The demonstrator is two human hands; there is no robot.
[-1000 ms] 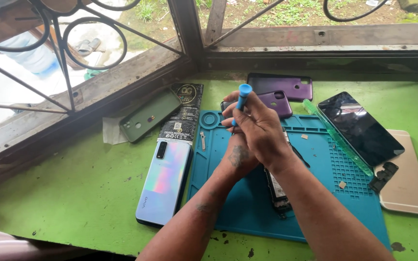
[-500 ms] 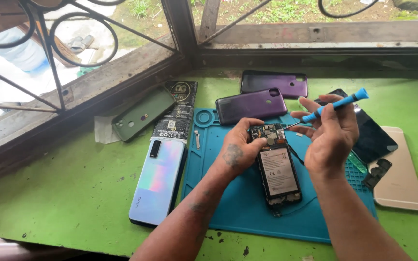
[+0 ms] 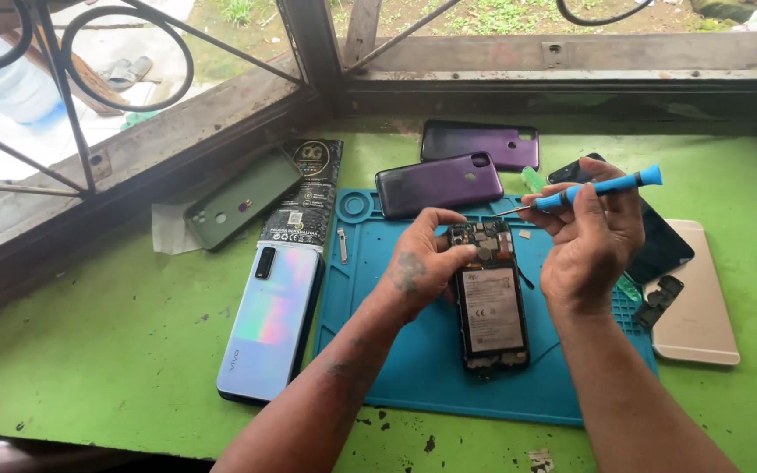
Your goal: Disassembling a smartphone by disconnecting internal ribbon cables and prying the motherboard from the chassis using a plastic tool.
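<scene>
An opened phone (image 3: 490,307) with its battery and circuit board bare lies on a blue repair mat (image 3: 413,368). My left hand (image 3: 422,263) rests on the mat and pinches the phone's top left corner. My right hand (image 3: 590,236) is raised just right of the phone. It holds a blue-handled screwdriver (image 3: 589,190) nearly level, tip pointing left above the phone's upper end.
A purple back cover (image 3: 440,182) and a second purple cover (image 3: 480,144) lie behind the mat. An iridescent phone (image 3: 266,320), a black packet (image 3: 305,194) and a green case (image 3: 238,201) sit left. A gold phone (image 3: 701,307), a dark phone and a small black part (image 3: 659,302) lie right. The window grille runs along the back and left.
Both hands were together over the phone with the screwdriver upright. They have parted: my right hand swung the screwdriver right and level, my left hand stayed at the phone's top.
</scene>
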